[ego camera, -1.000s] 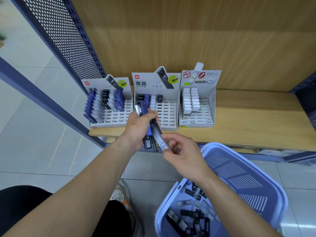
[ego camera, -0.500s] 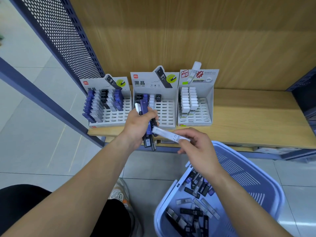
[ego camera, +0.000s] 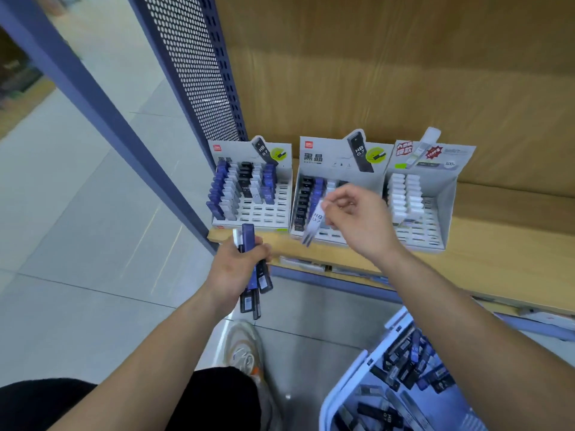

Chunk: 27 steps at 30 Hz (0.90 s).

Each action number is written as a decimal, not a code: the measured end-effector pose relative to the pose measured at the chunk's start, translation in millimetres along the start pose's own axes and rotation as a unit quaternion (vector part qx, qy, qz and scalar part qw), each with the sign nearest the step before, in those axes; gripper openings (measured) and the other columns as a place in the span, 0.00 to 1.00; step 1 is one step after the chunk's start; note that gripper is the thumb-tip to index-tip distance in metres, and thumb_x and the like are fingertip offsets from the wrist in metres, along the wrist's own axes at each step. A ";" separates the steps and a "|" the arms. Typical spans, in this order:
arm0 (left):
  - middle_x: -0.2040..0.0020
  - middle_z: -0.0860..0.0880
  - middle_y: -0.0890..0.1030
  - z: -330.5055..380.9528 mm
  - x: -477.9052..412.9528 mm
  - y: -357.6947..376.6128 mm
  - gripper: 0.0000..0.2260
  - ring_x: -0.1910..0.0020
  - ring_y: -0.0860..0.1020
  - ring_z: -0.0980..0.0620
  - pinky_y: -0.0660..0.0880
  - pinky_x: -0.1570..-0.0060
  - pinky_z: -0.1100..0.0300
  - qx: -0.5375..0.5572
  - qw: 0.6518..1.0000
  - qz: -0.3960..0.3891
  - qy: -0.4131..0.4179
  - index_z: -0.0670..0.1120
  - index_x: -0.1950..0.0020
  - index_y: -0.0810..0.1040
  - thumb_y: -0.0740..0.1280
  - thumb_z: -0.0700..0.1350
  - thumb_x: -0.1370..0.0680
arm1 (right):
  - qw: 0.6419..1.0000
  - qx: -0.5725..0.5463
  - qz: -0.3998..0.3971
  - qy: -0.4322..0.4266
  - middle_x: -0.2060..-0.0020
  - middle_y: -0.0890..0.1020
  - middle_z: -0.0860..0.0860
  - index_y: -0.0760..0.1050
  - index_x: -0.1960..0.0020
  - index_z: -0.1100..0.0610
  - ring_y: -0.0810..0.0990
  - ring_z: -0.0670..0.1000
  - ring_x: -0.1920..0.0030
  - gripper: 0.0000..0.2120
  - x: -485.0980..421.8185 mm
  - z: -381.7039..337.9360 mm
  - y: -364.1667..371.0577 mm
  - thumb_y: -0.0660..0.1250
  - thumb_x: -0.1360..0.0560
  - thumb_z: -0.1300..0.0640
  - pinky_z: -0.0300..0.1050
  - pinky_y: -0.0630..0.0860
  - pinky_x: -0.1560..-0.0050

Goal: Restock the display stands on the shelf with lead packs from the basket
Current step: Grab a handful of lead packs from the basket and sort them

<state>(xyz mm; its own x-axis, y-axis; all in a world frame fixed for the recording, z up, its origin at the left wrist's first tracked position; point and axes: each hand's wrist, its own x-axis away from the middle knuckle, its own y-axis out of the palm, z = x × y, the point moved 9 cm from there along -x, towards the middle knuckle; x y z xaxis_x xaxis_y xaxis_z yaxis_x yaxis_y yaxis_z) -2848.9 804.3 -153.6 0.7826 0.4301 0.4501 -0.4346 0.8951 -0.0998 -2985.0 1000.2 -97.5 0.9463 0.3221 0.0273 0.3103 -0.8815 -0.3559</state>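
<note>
The right grip (ego camera: 357, 219) pinches one white lead pack (ego camera: 314, 223), marked HB 0.7, between the thumb and the curled fingers. The pack hangs tilted from the grip, with its lower end down toward the front edge of the middle display stand (ego camera: 329, 160), which stands directly under and behind this grip. The left grip (ego camera: 236, 269) is closed round a bundle of lead packs (ego camera: 252, 275). One blue pack and one white pack stick out above the fist and some black ones below it; the exact number I cannot tell. There are three display stands on the wooden shelf (ego camera: 497, 244). The left display stand (ego camera: 230, 150) is just beyond the left grip and holds five columns of blue, white and black packs. The right display stand (ego camera: 448, 169), to the right of the right grip, holds two columns of white packs. The middle one shows one black, one blue and one white column to the left of the right grip. One light blue basket (ego camera: 351, 379) is on the floor, below the right forearm and nearer to the person than both grips. Many loose packs (ego camera: 404, 362) lie in it, too jumbled to count.
</note>
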 end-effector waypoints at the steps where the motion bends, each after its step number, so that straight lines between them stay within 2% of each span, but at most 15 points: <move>1: 0.62 0.42 0.78 -2.4 -1.0 -11.6 0.06 0.64 0.76 0.44 0.77 0.66 0.55 0.008 1.000 0.013 -0.003 0.43 0.55 0.75 0.70 0.36 0.22 | 1.000 0.020 -0.015 -0.015 0.65 0.82 0.51 0.80 0.55 0.55 0.83 0.56 0.62 0.02 -11.6 -5.2 15.9 0.70 0.23 0.59 0.54 0.82 0.56; 3: 0.62 0.42 0.79 -5.4 -3.1 -34.1 0.06 0.64 0.76 0.44 0.77 0.65 0.54 0.027 0.999 0.037 -0.006 0.44 0.55 0.75 0.70 0.36 0.22 | 0.995 0.066 -0.043 -0.053 0.63 0.83 0.50 0.80 0.54 0.54 0.82 0.52 0.62 0.02 -33.3 -16.4 46.8 0.71 0.23 0.57 0.47 0.80 0.58; 6: 0.65 0.45 0.80 -9.5 -8.3 -61.2 0.05 0.65 0.78 0.45 0.77 0.63 0.52 0.044 0.997 0.059 0.003 0.43 0.54 0.76 0.71 0.38 0.21 | 0.984 0.131 -0.072 -0.096 0.61 0.80 0.43 0.80 0.52 0.52 0.78 0.41 0.63 0.02 -63.6 -29.3 86.5 0.69 0.22 0.55 0.37 0.76 0.59; 8: 0.67 0.47 0.79 -9.4 -11.4 -71.7 0.05 0.66 0.78 0.46 0.77 0.64 0.52 0.055 0.996 0.068 0.008 0.43 0.53 0.76 0.71 0.38 0.22 | 0.979 0.155 -0.070 -0.110 0.62 0.80 0.41 0.80 0.51 0.52 0.77 0.40 0.63 0.02 -82.4 -33.4 103.8 0.69 0.21 0.55 0.39 0.76 0.58; 10: 0.67 0.48 0.79 -6.4 -14.4 -76.4 0.05 0.68 0.77 0.48 0.77 0.64 0.52 0.064 0.995 0.074 0.011 0.43 0.53 0.75 0.71 0.37 0.22 | 0.972 0.188 -0.067 -0.122 0.61 0.80 0.41 0.79 0.51 0.51 0.78 0.42 0.62 0.02 -96.8 -33.9 116.7 0.69 0.22 0.53 0.44 0.79 0.56; 13: 0.66 0.46 0.80 1.6 -15.5 -72.7 0.05 0.67 0.77 0.48 0.78 0.65 0.55 0.068 0.996 0.062 0.017 0.44 0.54 0.76 0.70 0.37 0.22 | 0.957 0.245 -0.086 -0.130 0.62 0.80 0.40 0.79 0.51 0.49 0.78 0.42 0.61 0.01 -105.5 -26.0 131.8 0.69 0.22 0.52 0.49 0.81 0.55; 17: 0.65 0.46 0.80 5.0 -17.6 -68.4 0.06 0.65 0.79 0.46 0.78 0.63 0.54 0.075 0.996 0.051 0.019 0.47 0.57 0.77 0.70 0.39 0.22 | 0.951 0.258 -0.106 -0.131 0.61 0.80 0.40 0.79 0.50 0.49 0.79 0.43 0.60 0.02 -105.5 -14.6 139.1 0.69 0.22 0.52 0.53 0.81 0.54; 21: 0.63 0.45 0.81 4.5 -19.8 -65.1 0.05 0.63 0.79 0.45 0.79 0.59 0.51 0.075 0.996 0.049 0.017 0.47 0.57 0.77 0.71 0.40 0.22 | 0.951 0.253 -0.105 -0.140 0.60 0.81 0.42 0.80 0.51 0.50 0.80 0.44 0.59 0.02 -106.6 -14.6 139.1 0.70 0.22 0.52 0.53 0.81 0.54; 27: 0.60 0.42 0.80 7.3 -19.5 -61.3 0.04 0.62 0.78 0.44 0.79 0.62 0.53 0.068 0.996 0.052 0.015 0.42 0.51 0.77 0.71 0.40 0.23 | 0.945 0.268 -0.094 -0.165 0.61 0.81 0.43 0.80 0.52 0.49 0.79 0.44 0.62 0.01 -109.6 -22.3 147.6 0.70 0.22 0.53 0.50 0.81 0.56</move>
<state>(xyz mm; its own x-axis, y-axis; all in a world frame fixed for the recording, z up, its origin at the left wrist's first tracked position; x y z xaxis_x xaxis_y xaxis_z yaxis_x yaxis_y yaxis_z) -2840.8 740.1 -149.8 0.7421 0.5254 0.4163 -0.5690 0.8220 -0.0233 -3040.9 827.1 -132.2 0.7715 0.6240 -0.1239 0.2966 -0.5250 -0.7977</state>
